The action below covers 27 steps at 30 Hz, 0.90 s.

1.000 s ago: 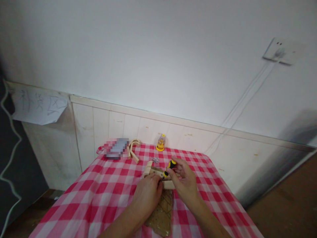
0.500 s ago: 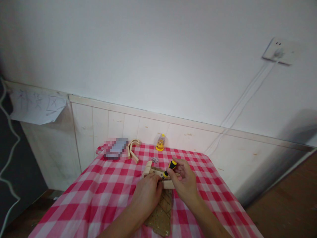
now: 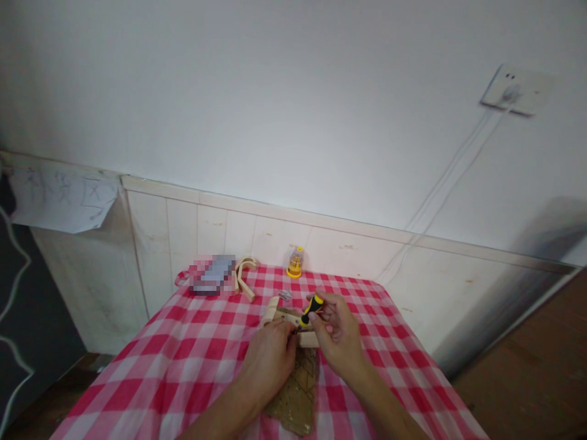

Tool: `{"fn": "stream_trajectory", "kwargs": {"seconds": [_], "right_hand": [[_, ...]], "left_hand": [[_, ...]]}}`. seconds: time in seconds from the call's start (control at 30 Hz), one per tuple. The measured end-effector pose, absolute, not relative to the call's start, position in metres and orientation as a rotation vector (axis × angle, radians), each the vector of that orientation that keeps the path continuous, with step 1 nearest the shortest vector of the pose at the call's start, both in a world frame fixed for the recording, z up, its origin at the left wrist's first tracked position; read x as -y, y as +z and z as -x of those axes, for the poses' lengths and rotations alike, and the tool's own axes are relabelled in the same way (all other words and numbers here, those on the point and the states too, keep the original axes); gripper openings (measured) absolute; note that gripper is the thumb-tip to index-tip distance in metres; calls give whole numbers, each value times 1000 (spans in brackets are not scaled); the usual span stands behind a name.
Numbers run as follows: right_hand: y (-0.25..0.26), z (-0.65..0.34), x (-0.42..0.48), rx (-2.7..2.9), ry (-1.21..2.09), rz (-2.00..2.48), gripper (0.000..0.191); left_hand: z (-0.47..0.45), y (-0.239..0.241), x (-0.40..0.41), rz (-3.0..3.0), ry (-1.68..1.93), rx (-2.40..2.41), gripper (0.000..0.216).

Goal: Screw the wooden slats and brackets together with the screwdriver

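Observation:
A yellow-and-black screwdriver [image 3: 312, 310] is tilted in my right hand [image 3: 340, 335], held between thumb and fingers, its tip pointing down-left. My left hand [image 3: 271, 353] is closed on a pale wooden piece [image 3: 309, 340], its fingertips close to the screwdriver's tip. Exactly what the tip touches is hidden by the fingers. A curved end of wood [image 3: 270, 310] sticks up beyond the left hand; I cannot tell whether it joins the rest. Beneath the hands lies a worn brown board [image 3: 297, 391].
A red-and-white checked cloth [image 3: 192, 360] covers the table. At its far side are a curved wooden part [image 3: 246, 282], a pixelated flat object [image 3: 213, 276] and a clear case with a yellow base [image 3: 295, 264]. Small metal bits [image 3: 285, 295] lie nearer. A wall stands behind.
The screwdriver and right hand have shifted very slightly left, along with the whole view. Both hands keep their hold, and the wooden pieces stay in place.

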State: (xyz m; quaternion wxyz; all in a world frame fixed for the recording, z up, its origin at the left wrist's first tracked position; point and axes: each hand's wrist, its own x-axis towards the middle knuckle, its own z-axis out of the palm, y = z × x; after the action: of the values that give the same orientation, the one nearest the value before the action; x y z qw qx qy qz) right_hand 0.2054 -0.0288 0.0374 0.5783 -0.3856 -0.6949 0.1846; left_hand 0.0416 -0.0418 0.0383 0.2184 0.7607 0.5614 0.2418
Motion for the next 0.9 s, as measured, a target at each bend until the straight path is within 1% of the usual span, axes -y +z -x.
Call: {"fn": "stream_trajectory", "kwargs": {"seconds": [0.13,0.53,0.9], "right_hand": [[39,-203,30,1620,413,892,30],[47,-199,32,1591,433,962,29],[51,-200,35,1668,329,953,28]], "left_hand": [[-42,38,41,-2115,627,-1567,20],[-41,36,41,-2116,674,-1554,22],[-41,34,40,-2132,660,-1547,21]]}}
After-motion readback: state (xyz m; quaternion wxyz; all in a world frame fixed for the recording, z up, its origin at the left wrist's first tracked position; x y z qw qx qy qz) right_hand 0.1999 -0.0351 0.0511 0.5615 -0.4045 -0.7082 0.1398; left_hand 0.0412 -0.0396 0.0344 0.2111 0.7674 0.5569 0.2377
